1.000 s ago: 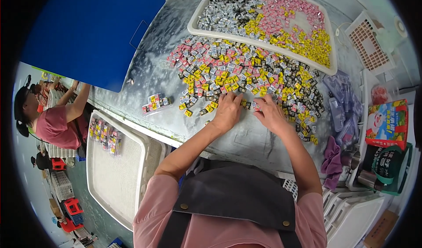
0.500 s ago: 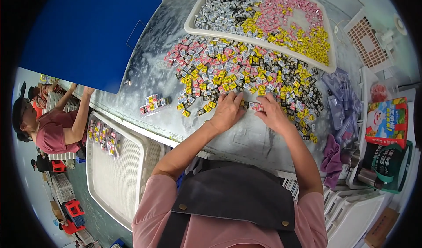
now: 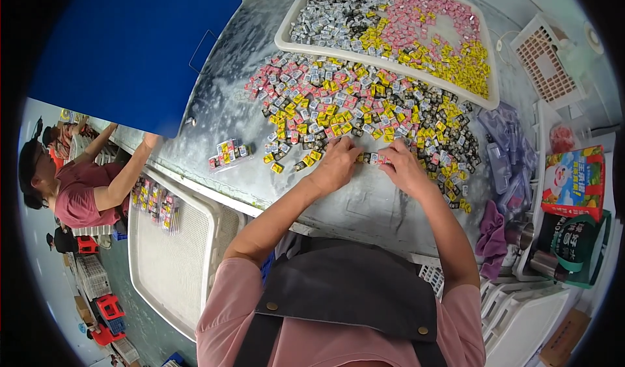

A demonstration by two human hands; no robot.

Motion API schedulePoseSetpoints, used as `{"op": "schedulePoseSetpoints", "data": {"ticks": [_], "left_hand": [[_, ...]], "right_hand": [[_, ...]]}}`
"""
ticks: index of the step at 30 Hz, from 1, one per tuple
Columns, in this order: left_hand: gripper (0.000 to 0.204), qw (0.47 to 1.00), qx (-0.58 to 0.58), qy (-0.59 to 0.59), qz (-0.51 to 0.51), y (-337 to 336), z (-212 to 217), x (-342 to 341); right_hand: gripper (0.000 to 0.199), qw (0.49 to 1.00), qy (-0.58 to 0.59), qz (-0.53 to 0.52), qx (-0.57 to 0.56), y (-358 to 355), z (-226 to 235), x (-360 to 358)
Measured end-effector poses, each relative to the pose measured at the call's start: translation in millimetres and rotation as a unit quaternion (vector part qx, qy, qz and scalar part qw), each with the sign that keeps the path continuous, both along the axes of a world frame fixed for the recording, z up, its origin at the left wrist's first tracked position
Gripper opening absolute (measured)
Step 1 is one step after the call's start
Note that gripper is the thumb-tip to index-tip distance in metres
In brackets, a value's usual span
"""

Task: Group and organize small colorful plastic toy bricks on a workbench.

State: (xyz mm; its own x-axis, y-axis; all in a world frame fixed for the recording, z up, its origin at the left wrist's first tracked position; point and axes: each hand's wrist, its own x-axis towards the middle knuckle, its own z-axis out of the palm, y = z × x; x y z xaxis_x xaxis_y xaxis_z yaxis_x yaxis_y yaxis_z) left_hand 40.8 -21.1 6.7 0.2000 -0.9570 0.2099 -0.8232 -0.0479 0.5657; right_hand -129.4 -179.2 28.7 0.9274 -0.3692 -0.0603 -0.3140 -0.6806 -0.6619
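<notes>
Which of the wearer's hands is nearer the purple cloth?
Right. The right hand is up and left of the purple cloth in view; the left hand is farther left.

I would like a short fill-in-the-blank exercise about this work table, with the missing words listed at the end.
1. A short row of small pieces lies ____ the left hand and the right hand.
2. The crumpled purple cloth lies to the ____ of both hands.
3. The large flat board at the upper left is ____.
4. The rim of the big tray full of pieces is ____.

Missing words: between; right; blue; white.
</notes>
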Motion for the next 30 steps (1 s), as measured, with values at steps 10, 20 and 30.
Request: {"op": "schedulePoseSetpoints", "data": {"ticks": [10, 20, 30], "left_hand": [[0.03, 0.999, -0.003, 0.052, 0.001, 0, 2, 6], [0.045, 0.999, 0.004, 0.024, 0.024, 9, 3, 7], [0.041, 0.999, -0.004, -0.025, 0.037, 13, 6, 9]], "right_hand": [[0.026, 0.993, -0.102, -0.054, -0.025, -25, -13, -10], [0.021, 0.982, -0.112, -0.111, -0.107, -60, -10, -33], [0.025, 0.992, -0.02, -0.069, -0.105, -22, -7, 10]]}}
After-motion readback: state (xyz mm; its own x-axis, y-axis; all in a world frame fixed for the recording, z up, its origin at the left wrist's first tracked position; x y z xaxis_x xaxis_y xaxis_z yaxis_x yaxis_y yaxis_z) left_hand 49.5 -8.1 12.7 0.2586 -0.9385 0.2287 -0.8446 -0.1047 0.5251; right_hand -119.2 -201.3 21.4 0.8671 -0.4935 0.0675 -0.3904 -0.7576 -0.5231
